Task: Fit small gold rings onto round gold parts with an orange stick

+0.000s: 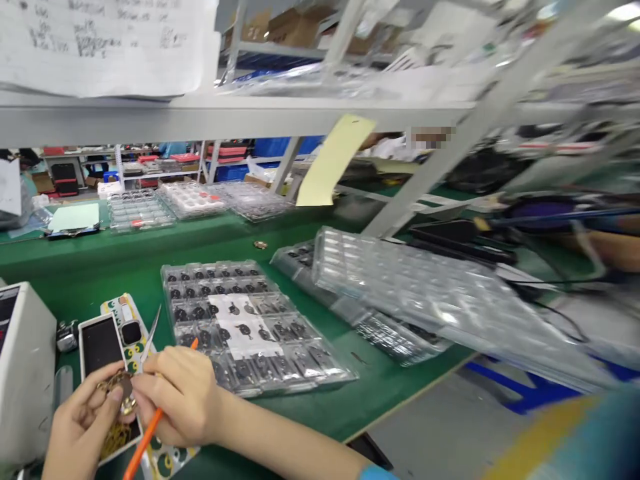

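Observation:
My left hand [83, 420] pinches a small round gold-coloured metal part [128, 405] between thumb and fingers at the lower left. Closed beside it, my right hand [185, 393] has its fingertips at the part's edge. A thin orange stick-like tool [145, 443] runs through the right hand's grip. A pointed silver tool [153, 333] sticks up by the right fingers; whether they hold it I cannot tell. Below the hands is a white-rimmed box [83, 350] with a dark inside and thin brass-coloured pieces [117, 440]. A patterned mat [167, 460] lies under the right hand.
A clear tray [310, 383] of small dark parts lies right of the hands, paper on it. Further right, stacked clear trays [400, 280] overhang the green table [380, 393]. A white device [30, 373] stands left. A shelf beam [250, 120] crosses above, with a yellow note [333, 163].

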The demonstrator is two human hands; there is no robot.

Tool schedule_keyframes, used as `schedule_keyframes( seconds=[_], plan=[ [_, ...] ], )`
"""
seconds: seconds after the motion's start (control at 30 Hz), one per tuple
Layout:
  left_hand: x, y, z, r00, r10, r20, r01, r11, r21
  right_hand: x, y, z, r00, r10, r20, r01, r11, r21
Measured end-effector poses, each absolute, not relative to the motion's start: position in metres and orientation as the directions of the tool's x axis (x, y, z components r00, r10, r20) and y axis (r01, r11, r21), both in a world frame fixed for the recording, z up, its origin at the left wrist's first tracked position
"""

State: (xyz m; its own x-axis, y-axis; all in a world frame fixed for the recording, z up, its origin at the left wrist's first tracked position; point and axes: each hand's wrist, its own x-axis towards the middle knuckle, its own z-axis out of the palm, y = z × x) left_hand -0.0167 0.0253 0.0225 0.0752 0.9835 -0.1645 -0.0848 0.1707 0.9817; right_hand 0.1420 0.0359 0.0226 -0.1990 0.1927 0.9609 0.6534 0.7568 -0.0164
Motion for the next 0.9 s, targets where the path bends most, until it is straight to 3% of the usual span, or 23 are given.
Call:
schedule_keyframes(
  seconds=[0.1, 0.17, 0.27, 0.37, 0.53, 0.7, 0.9],
  plan=[
    [-0.019, 0.031, 0.021, 0.146, 0.968, -0.203, -0.082, 0.217, 0.973, 0.131, 0.028, 0.007, -0.162, 0.054, 0.985, 0.634, 0.771, 0.062],
    [-0.018, 0.032, 0.022, 0.179, 0.958, -0.223, -0.110, 0.245, 0.963, 0.131, 0.023, 0.002, -0.152, 0.023, 0.988, 0.649, 0.756, 0.082],
    [-0.015, 0.031, 0.026, 0.227, 0.947, -0.228, -0.178, 0.270, 0.946, 0.137, 0.019, 0.000, -0.226, 0.100, 0.969, 0.650, 0.756, 0.074],
    [-0.011, 0.028, 0.027, 0.257, 0.938, -0.231, -0.220, 0.290, 0.931, 0.141, 0.020, -0.001, -0.291, 0.248, 0.924, 0.670, 0.742, 0.012],
    [-0.010, 0.022, 0.022, 0.298, 0.931, -0.210, -0.227, 0.283, 0.932, 0.141, 0.025, -0.002, -0.234, 0.443, 0.865, 0.719, 0.678, -0.153],
    [-0.009, 0.017, 0.017, 0.293, 0.941, -0.171, -0.232, 0.244, 0.942, 0.141, 0.027, -0.006, -0.261, 0.487, 0.834, 0.663, 0.718, -0.212],
    [-0.007, 0.016, 0.011, 0.264, 0.951, -0.161, -0.223, 0.223, 0.949, 0.144, 0.028, -0.008, -0.306, 0.449, 0.840, 0.648, 0.744, -0.161]
  ],
)
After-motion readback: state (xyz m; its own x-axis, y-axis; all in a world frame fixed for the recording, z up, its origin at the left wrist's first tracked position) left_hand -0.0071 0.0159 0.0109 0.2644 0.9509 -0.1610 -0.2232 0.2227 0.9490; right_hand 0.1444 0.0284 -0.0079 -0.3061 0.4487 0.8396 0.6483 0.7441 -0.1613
